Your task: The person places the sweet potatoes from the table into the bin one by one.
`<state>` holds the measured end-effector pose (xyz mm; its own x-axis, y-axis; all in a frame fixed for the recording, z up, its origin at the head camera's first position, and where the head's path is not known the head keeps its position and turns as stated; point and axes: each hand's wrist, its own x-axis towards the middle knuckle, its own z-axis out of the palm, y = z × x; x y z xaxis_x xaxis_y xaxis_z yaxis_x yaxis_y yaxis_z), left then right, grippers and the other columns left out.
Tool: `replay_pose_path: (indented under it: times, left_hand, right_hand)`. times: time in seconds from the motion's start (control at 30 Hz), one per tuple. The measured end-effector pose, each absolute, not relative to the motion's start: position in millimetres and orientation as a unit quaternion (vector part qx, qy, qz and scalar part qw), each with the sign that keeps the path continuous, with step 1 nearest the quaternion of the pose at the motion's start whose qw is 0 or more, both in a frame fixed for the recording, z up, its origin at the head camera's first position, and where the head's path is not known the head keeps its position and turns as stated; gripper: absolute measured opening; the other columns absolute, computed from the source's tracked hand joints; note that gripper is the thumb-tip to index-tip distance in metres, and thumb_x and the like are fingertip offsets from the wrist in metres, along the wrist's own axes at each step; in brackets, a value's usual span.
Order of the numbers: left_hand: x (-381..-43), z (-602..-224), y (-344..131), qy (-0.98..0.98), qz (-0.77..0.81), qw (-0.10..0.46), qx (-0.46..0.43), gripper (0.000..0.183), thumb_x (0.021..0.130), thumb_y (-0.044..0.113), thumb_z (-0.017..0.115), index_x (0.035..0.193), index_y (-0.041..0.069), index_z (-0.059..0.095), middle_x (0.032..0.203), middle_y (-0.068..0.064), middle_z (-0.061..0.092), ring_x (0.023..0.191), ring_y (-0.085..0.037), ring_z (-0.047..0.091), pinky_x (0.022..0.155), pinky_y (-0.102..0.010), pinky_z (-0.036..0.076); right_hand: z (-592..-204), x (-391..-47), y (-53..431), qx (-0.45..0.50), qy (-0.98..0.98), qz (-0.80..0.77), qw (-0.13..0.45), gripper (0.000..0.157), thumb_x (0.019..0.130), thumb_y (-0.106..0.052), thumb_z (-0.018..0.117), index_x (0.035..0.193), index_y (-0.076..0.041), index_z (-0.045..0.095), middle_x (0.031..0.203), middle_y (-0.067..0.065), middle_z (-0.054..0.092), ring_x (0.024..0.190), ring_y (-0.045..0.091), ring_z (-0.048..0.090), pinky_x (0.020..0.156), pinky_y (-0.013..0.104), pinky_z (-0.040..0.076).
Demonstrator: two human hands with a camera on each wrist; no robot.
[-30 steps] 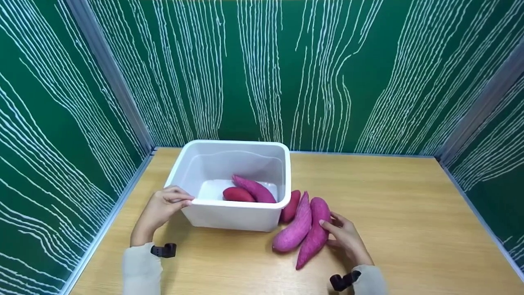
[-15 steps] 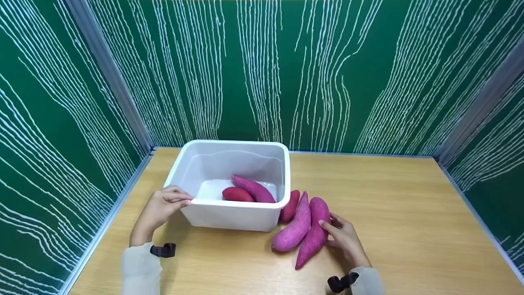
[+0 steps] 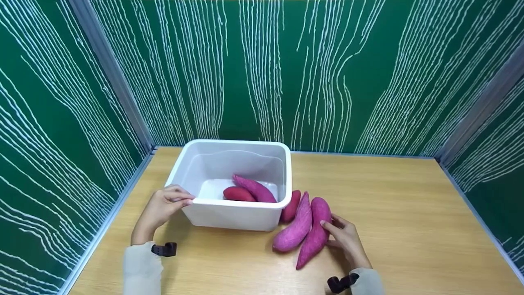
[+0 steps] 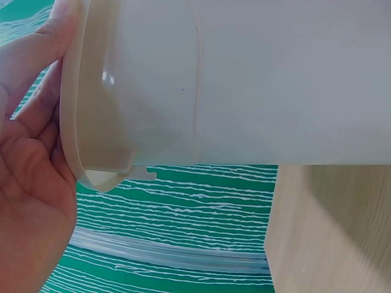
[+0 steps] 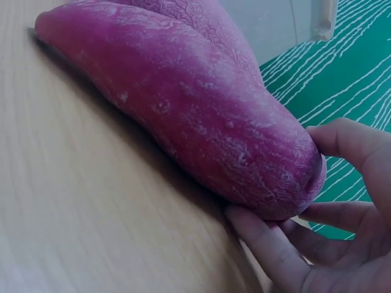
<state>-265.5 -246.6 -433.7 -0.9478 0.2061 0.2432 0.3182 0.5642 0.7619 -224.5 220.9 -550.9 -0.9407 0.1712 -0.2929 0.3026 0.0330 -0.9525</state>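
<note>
My left hand [image 3: 163, 208] pinches the front-left corner of a white plastic bin [image 3: 235, 215]; the left wrist view has the thumb and fingers at its rim [image 4: 70, 116]. Inside lie a red sweet potato [image 3: 237, 194] and a purple one [image 3: 258, 189]. To the bin's right, my right hand [image 3: 346, 239] holds the rightmost purple sweet potato [image 3: 317, 233], which lies on the table. Up close, thumb and fingers curve round its blunt end [image 5: 269, 177]. Against it on the left rests a paler purple sweet potato [image 3: 295, 231]. A red one [image 3: 290, 207] is partly hidden behind that, beside the bin.
The wooden table [image 3: 389, 196] ends at green walls [image 3: 311, 82] with white wavy lines, at the back and both sides. Grey metal posts [image 3: 110, 78] stand at the back corners. The bin is close to the back wall, left of centre.
</note>
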Motion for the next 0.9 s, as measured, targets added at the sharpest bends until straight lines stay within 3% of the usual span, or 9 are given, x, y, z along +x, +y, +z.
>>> replay_pose_path:
  times: [0.37, 0.9]
  left_hand:
    - [-265, -432, -245, -0.880, -0.453, 0.048, -0.136, 0.016, 0.081, 0.014, 0.075, 0.096, 0.009, 0.078, 0.095, -0.005, 0.069, 0.094, -0.019, 0.055, 0.078, -0.017, 0.049]
    - [-265, -432, -246, -0.878, -0.456, 0.049, -0.138, 0.012, 0.082, 0.014, 0.074, 0.093, 0.010, 0.078, 0.095, -0.005, 0.068, 0.093, -0.019, 0.055, 0.075, -0.019, 0.049]
  right_hand:
    - [-547, -226, 227, 0.160, 0.713, -0.680, 0.059, 0.068, 0.090, -0.015, 0.065, 0.145, 0.007, 0.031, 0.144, 0.032, 0.037, 0.103, 0.025, 0.059, 0.077, 0.038, 0.057]
    - [-536, -231, 232, 0.153, 0.730, -0.660, 0.087, 0.070, 0.089, -0.023, 0.068, 0.145, 0.002, 0.035, 0.140, 0.025, 0.044, 0.095, 0.019, 0.061, 0.077, 0.036, 0.057]
